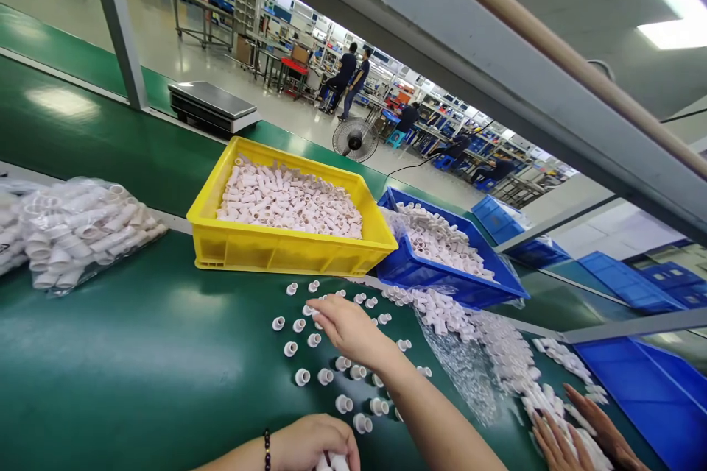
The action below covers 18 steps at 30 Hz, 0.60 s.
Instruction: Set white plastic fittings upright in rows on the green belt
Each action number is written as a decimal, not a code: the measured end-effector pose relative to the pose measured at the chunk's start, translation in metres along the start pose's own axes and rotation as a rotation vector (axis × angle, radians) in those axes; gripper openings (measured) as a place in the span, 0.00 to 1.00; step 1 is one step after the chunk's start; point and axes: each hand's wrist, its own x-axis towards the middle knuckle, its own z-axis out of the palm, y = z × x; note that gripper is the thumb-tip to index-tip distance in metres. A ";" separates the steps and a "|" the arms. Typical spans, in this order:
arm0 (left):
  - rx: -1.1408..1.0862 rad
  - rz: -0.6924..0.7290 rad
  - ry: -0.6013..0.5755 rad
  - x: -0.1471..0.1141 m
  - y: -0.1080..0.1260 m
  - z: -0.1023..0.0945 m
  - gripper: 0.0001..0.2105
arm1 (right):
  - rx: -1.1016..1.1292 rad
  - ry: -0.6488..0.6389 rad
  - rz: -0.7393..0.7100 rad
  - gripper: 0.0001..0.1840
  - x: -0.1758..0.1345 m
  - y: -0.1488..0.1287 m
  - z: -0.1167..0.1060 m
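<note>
My left hand [323,438], a beaded bracelet on its wrist, is closed around a few white plastic pipe fittings [333,462] at the bottom edge. Farther forward, my right hand [350,327] reaches over the green work surface with thumb and fingers pinched at a small white fitting [308,310]; the fingers partly hide it. Around the right hand, several like fittings stand apart from each other, such as one stepped, round-mouthed fitting [302,377]. My right forearm covers part of this group.
A yellow bin [287,254] and a blue bin [442,287] hold heaps of white fittings. Bagged fittings [82,232] lie left. At right, a co-worker's hands [563,441] touch a pile of white parts [508,360] beside an angled blue tray [652,390]. A scale [213,99] stands behind.
</note>
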 end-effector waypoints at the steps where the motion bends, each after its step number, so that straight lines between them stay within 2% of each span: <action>1: 0.004 -0.020 -0.002 0.000 0.000 0.000 0.09 | -0.055 0.018 0.002 0.17 0.009 0.001 0.003; 4: 0.020 -0.078 -0.002 0.004 -0.001 0.001 0.07 | -0.210 0.009 0.005 0.15 0.034 0.003 0.014; 8: 0.028 -0.134 0.008 0.010 -0.006 0.001 0.04 | -0.401 -0.080 -0.041 0.10 0.057 0.004 0.030; 14: 0.022 -0.138 -0.007 0.012 -0.011 -0.002 0.06 | -0.440 -0.155 -0.059 0.08 0.077 0.008 0.053; 18: 0.016 -0.131 -0.033 0.011 -0.009 -0.003 0.08 | -0.421 -0.138 -0.048 0.09 0.075 0.007 0.047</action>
